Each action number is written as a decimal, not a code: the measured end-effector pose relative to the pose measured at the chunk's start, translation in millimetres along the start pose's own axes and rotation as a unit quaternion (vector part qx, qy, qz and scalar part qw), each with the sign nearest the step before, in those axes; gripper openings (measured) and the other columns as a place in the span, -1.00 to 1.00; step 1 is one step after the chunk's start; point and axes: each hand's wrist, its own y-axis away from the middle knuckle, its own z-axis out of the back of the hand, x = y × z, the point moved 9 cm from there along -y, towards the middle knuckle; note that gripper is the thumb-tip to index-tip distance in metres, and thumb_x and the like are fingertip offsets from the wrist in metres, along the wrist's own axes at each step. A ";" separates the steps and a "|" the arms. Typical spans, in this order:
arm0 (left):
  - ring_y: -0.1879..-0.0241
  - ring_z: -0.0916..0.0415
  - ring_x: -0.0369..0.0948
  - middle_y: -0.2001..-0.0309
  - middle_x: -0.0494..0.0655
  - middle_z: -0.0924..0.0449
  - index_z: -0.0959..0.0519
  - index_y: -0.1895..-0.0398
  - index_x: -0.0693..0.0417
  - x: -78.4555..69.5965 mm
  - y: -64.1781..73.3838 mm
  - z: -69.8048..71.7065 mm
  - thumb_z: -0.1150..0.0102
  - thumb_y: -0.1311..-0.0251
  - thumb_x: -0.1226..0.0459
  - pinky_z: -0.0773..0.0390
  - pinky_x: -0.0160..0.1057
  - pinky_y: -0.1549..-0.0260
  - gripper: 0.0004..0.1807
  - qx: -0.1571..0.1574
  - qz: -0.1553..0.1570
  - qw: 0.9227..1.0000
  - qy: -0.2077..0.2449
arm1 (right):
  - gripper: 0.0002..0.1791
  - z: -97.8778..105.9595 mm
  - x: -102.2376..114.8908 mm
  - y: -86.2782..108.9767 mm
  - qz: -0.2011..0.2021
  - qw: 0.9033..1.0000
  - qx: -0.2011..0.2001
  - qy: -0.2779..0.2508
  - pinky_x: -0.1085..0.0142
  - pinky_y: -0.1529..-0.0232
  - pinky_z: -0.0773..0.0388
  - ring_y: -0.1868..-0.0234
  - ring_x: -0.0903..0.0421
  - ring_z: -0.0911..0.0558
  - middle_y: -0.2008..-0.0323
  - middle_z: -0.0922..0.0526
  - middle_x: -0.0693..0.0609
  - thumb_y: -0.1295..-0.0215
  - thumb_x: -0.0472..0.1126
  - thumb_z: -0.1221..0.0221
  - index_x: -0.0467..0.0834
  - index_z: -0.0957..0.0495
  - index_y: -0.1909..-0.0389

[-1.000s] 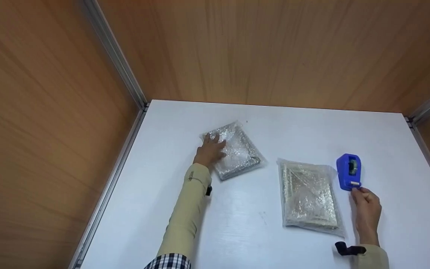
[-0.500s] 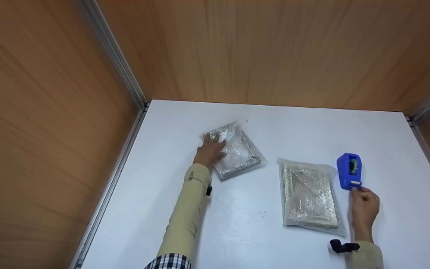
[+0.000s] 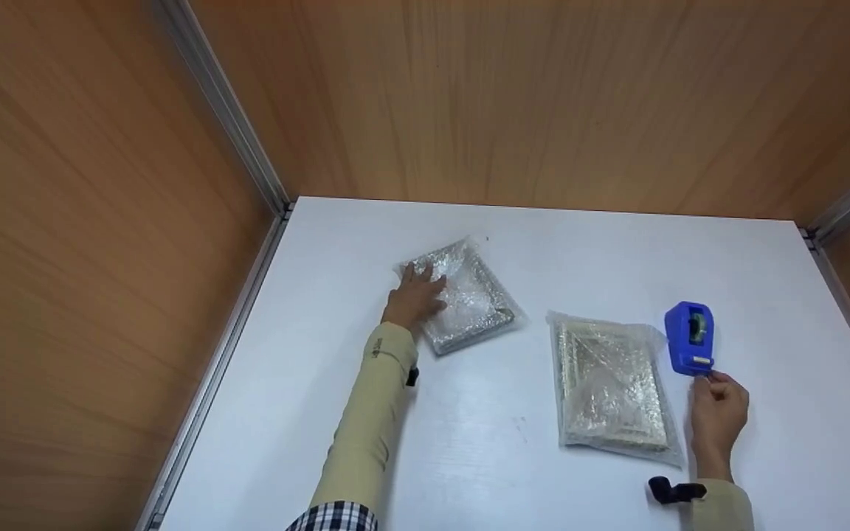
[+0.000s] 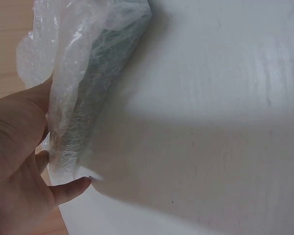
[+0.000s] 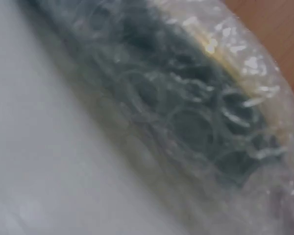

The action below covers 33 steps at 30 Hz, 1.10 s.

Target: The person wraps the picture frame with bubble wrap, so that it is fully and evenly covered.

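Observation:
On the left, a flat bubble-wrapped package [image 3: 473,299] lies at an angle. My left hand [image 3: 414,301] rests on its left side with fingers spread; the left wrist view shows the hand [image 4: 14,147] along the crinkled wrap [image 4: 71,63]. A blue tape dispenser [image 3: 679,335] stands on the right, its cutter end toward me. My right hand [image 3: 720,413] has thumb and forefinger pinched together right at that end, at the tape; the strip itself is too small to make out. Beside it lies a second bubble-wrapped package [image 3: 609,387], like a picture frame, seen close in the right wrist view [image 5: 186,112].
The white table [image 3: 484,472] runs back to a wood-grain panel [image 3: 543,103]. Another wood panel [image 3: 100,258] rises along the left, with a grey metal rail [image 3: 229,110] in the corner.
My right hand and forearm have shifted slightly left, the fingers staying at the dispenser's cutter end. The left hand and both packages hold their places.

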 end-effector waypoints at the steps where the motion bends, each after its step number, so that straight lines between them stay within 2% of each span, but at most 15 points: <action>1: -0.52 0.33 0.08 -0.54 -0.09 0.12 -0.18 -0.45 -0.26 -0.5 -0.2 0.1 -0.03 -0.29 -0.03 -0.25 0.31 -0.23 -0.34 0.000 0.000 1.000 -0.002 | -0.61 1.1 -0.5 1.2 0.004 1.000 -0.001 -0.004 0.40 -0.11 -0.35 -0.08 0.21 -0.41 0.10 -0.35 0.34 -0.34 0.02 -0.10 -0.29 -0.48 0.36; 5: -0.52 0.32 0.07 -0.54 -0.10 0.10 -0.18 -0.45 -0.28 -2.1 -1.1 0.3 -0.04 -0.28 -0.04 -0.25 0.30 -0.23 -0.34 -0.002 0.002 1.000 -0.004 | -0.62 7.3 0.4 9.5 0.021 0.999 -0.020 -0.042 0.47 0.01 -0.31 0.07 0.37 -0.35 0.12 -0.30 0.32 -0.31 0.06 -0.14 -0.23 -0.55 0.25; 8: -0.52 0.32 0.06 -0.54 -0.10 0.11 -0.18 -0.45 -0.28 -2.1 -1.2 -1.1 -0.03 -0.28 -0.05 -0.26 0.30 -0.23 -0.34 0.002 0.002 1.000 -0.007 | -0.71 13.4 7.0 20.2 0.033 0.997 -0.044 -0.055 0.46 0.06 -0.30 0.13 0.38 -0.33 0.16 -0.27 0.31 -0.30 0.02 -0.16 -0.13 -0.58 0.21; 10: -0.52 0.31 0.06 -0.54 -0.10 0.11 -0.17 -0.45 -0.27 -1.8 -0.9 -1.7 -0.03 -0.29 -0.04 -0.26 0.30 -0.23 -0.34 0.004 0.001 1.000 -0.007 | -0.75 15.3 18.1 28.2 0.044 0.996 -0.051 -0.056 0.48 0.09 -0.29 0.15 0.38 -0.35 0.18 -0.30 0.33 -0.32 0.00 -0.15 -0.08 -0.58 0.16; 13: -0.52 0.32 0.06 -0.54 -0.10 0.12 -0.17 -0.46 -0.27 0.3 -0.1 -1.2 -0.02 -0.29 -0.04 -0.26 0.29 -0.24 -0.34 0.005 0.004 1.000 -0.007 | -0.75 8.7 50.6 40.3 0.099 0.991 -0.033 -0.085 0.54 0.14 -0.34 0.19 0.37 -0.45 0.26 -0.46 0.32 -0.34 -0.09 -0.15 -0.16 -0.58 0.10; 15: -0.52 0.33 0.06 -0.54 -0.11 0.13 -0.16 -0.46 -0.27 4.0 1.0 0.1 -0.02 -0.30 -0.03 -0.25 0.29 -0.25 -0.34 0.004 0.011 1.000 -0.002 | -0.75 -7.0 80.4 48.8 0.148 0.981 0.011 -0.126 0.56 0.16 -0.43 0.23 0.32 -0.53 0.31 -0.56 0.23 -0.35 -0.20 -0.14 -0.29 -0.55 0.08; 16: -0.52 0.33 0.05 -0.54 -0.12 0.13 -0.16 -0.46 -0.28 5.6 1.4 0.8 -0.02 -0.30 -0.03 -0.23 0.29 -0.26 -0.35 0.004 0.014 1.000 0.002 | -0.76 -16.9 96.2 54.5 0.175 0.971 0.040 -0.158 0.56 0.19 -0.48 0.25 0.28 -0.56 0.34 -0.59 0.16 -0.33 -0.27 -0.14 -0.37 -0.53 0.10; 18: -0.52 0.35 0.05 -0.54 -0.13 0.14 -0.16 -0.46 -0.28 8.3 2.0 1.5 -0.02 -0.31 -0.03 -0.21 0.29 -0.27 -0.35 0.004 0.018 1.000 0.009 | -0.78 -39.3 128.1 69.0 0.224 0.945 0.110 -0.213 0.54 0.26 -0.54 0.31 0.23 -0.59 0.37 -0.61 0.01 -0.30 -0.41 -0.13 -0.50 -0.49 0.13; 21: -0.53 0.37 0.04 -0.54 -0.13 0.16 -0.15 -0.46 -0.29 10.5 1.8 1.7 -0.01 -0.31 -0.03 -0.19 0.29 -0.28 -0.35 0.006 0.021 1.000 0.014 | -0.83 -74.4 174.0 97.9 0.275 0.899 0.214 -0.265 0.48 0.33 -0.57 0.38 0.21 -0.60 0.39 -0.59 -0.19 -0.24 -0.55 -0.11 -0.59 -0.46 0.19; 22: -0.53 0.37 0.04 -0.54 -0.13 0.15 -0.15 -0.46 -0.29 10.5 2.0 1.8 -0.01 -0.31 -0.03 -0.20 0.29 -0.27 -0.35 0.006 0.021 1.000 0.013 | -0.84 -85.5 187.7 108.6 0.286 0.887 0.243 -0.269 0.47 0.35 -0.57 0.39 0.21 -0.60 0.39 -0.58 -0.24 -0.23 -0.56 -0.11 -0.60 -0.46 0.20; 24: -0.52 0.37 0.04 -0.54 -0.12 0.15 -0.15 -0.46 -0.28 10.6 2.2 1.6 -0.01 -0.31 -0.03 -0.21 0.30 -0.27 -0.35 0.005 0.019 1.000 0.011 | -0.85 -107.4 210.5 128.6 0.308 0.871 0.286 -0.254 0.45 0.37 -0.57 0.40 0.23 -0.59 0.40 -0.56 -0.28 -0.23 -0.56 -0.11 -0.57 -0.48 0.20; 27: -0.52 0.35 0.06 -0.54 -0.11 0.13 -0.16 -0.46 -0.27 8.5 3.1 0.7 -0.02 -0.32 -0.02 -0.22 0.31 -0.25 -0.35 0.002 0.013 1.000 0.008 | -0.84 -141.0 229.7 149.9 0.315 0.861 0.332 -0.221 0.42 0.36 -0.55 0.39 0.20 -0.57 0.38 -0.54 -0.32 -0.26 -0.53 -0.10 -0.53 -0.50 0.17; 30: -0.52 0.35 0.05 -0.54 -0.12 0.14 -0.16 -0.46 -0.27 7.0 3.4 -1.4 -0.03 -0.32 -0.02 -0.21 0.32 -0.25 -0.35 0.002 0.014 1.000 0.011 | -0.83 -181.5 227.4 155.7 0.286 0.864 0.368 -0.190 0.36 0.33 -0.56 0.40 0.16 -0.56 0.35 -0.54 -0.34 -0.30 -0.45 -0.11 -0.46 -0.51 0.14; 33: -0.53 0.38 0.03 -0.54 -0.13 0.16 -0.15 -0.46 -0.29 5.5 3.4 -4.5 -0.03 -0.31 -0.03 -0.18 0.32 -0.27 -0.35 0.008 0.020 1.000 0.014 | -0.79 -224.3 214.7 155.3 0.239 0.872 0.397 -0.158 0.23 0.29 -0.59 0.39 0.11 -0.57 0.29 -0.55 -0.32 -0.34 -0.34 -0.12 -0.40 -0.51 0.10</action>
